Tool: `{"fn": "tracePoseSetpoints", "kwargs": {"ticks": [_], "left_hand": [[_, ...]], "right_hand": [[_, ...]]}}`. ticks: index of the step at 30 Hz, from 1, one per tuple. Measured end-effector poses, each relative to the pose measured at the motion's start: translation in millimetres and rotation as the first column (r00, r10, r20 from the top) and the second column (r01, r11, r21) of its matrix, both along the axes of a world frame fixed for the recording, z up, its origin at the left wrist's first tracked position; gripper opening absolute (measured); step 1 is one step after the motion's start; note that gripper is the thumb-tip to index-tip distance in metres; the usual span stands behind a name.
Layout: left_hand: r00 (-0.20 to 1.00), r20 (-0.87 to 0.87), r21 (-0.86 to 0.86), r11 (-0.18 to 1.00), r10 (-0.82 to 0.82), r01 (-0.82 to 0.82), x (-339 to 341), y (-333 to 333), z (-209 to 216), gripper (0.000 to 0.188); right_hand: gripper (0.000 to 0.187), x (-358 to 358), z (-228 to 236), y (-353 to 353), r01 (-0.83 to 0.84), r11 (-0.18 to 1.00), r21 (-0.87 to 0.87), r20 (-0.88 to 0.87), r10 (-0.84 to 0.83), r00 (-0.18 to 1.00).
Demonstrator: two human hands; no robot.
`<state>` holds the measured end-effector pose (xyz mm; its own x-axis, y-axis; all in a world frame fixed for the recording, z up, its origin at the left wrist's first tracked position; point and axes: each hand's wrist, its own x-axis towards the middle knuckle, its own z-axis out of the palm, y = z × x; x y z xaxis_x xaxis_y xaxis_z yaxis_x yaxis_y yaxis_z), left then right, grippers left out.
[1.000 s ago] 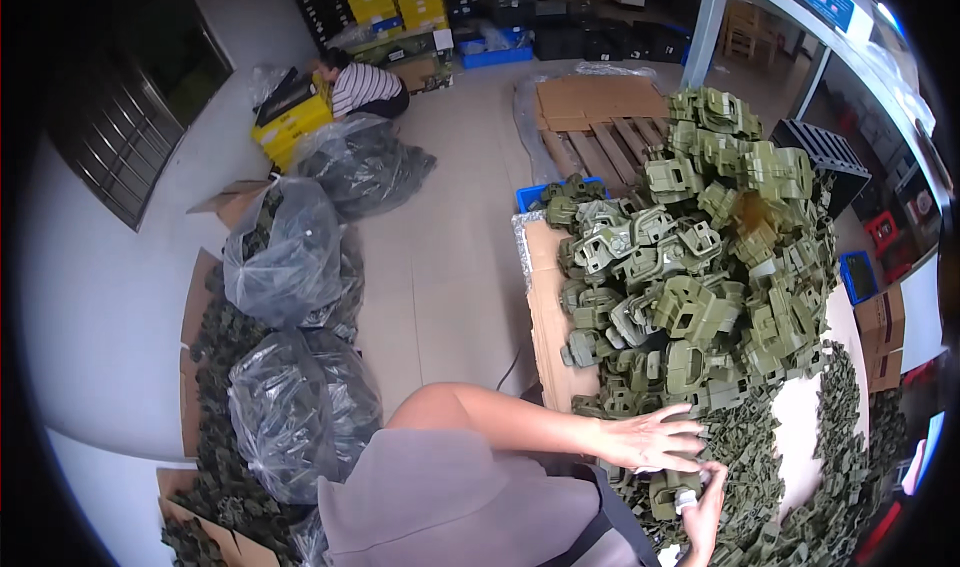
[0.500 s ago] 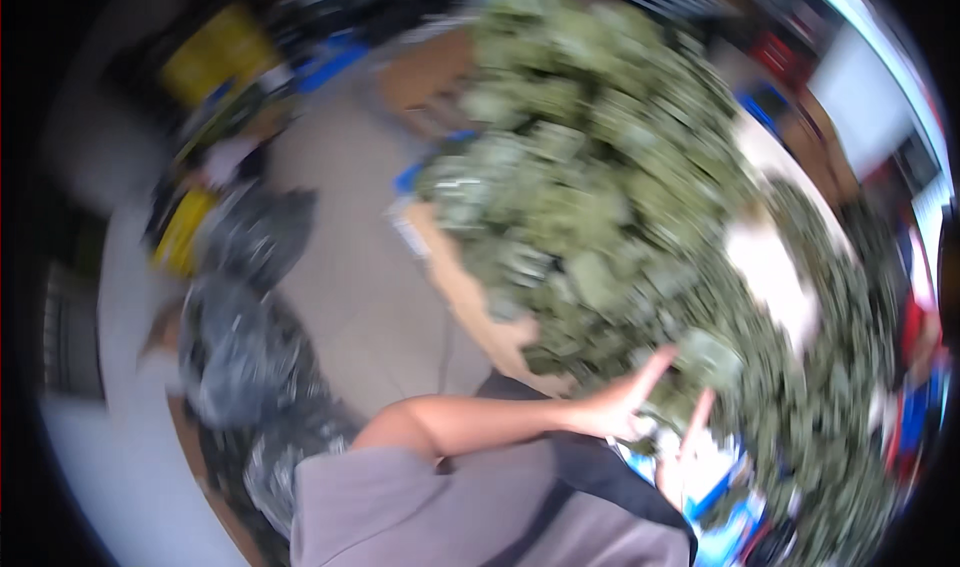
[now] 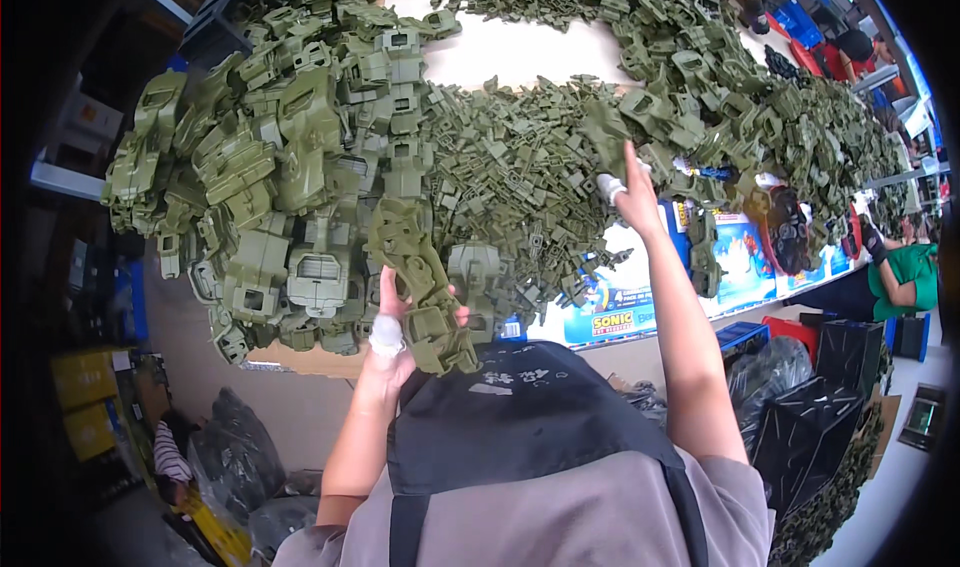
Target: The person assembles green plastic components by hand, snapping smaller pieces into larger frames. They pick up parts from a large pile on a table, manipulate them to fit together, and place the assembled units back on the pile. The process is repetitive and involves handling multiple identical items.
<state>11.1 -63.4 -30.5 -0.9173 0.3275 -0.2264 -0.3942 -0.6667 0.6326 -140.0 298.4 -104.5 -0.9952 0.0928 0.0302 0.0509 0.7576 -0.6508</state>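
The left hand [image 3: 397,362] holds a long olive-green plastic part [image 3: 405,242] at the near edge of the bench [image 3: 510,55], thumb side on the left and fingertips showing at its right side; that wrap from below probably suits an open, uneven piece better than a fingertip pinch. The right hand [image 3: 637,207] reaches forward over the bench with index finger and thumb spread apart, a blurred green piece [image 3: 604,130] just past its fingertips; whether it grips that piece, I cannot tell. White coverings sit on some fingers, perhaps to guard against rough edges. To the left, large green shells [image 3: 240,172] lie stacked over one another, likely because their hollow shapes nest. Small green parts [image 3: 510,157] spread loosely between the two hands, within easy reach of both. A printed blue-and-white sheet [image 3: 580,322] covers the near edge, possibly protecting the surface.
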Motion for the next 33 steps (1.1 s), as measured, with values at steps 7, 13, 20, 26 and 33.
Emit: {"fn": "tracePoseSetpoints", "kwargs": {"ticks": [7, 13, 20, 26, 33], "left_hand": [[0.954, 0.215, -0.254, 0.955, 0.21, -0.153, 3, -25, -23, 0.058], [0.956, 0.277, -0.285, 0.959, 0.096, -0.014, -15, -11, -23, 0.054], [0.994, 0.088, -0.359, 0.929, -0.059, 0.087, -18, -12, -2, 0.072], [0.983, 0.04, -0.43, 0.885, -0.181, 0.18, -21, 4, 23, 0.072], [0.957, -0.069, -0.447, 0.867, -0.282, 0.223, -20, 7, 21, 0.068]], "right_hand": [[0.043, 45, -3, -53, -0.256, 0.938, 0.231, -0.222, 0.307, 0.925], [0.025, 72, -30, -101, -0.382, 0.756, 0.532, 0.008, 0.447, 0.895], [0.021, 83, 56, -113, -0.521, 0.825, -0.219, -0.062, 0.521, 0.851], [0.024, 92, 106, -141, -0.627, 0.779, -0.021, -0.208, 0.61, 0.765], [0.027, 91, 129, -131, -0.686, 0.722, -0.093, -0.137, 0.673, 0.727]]}}
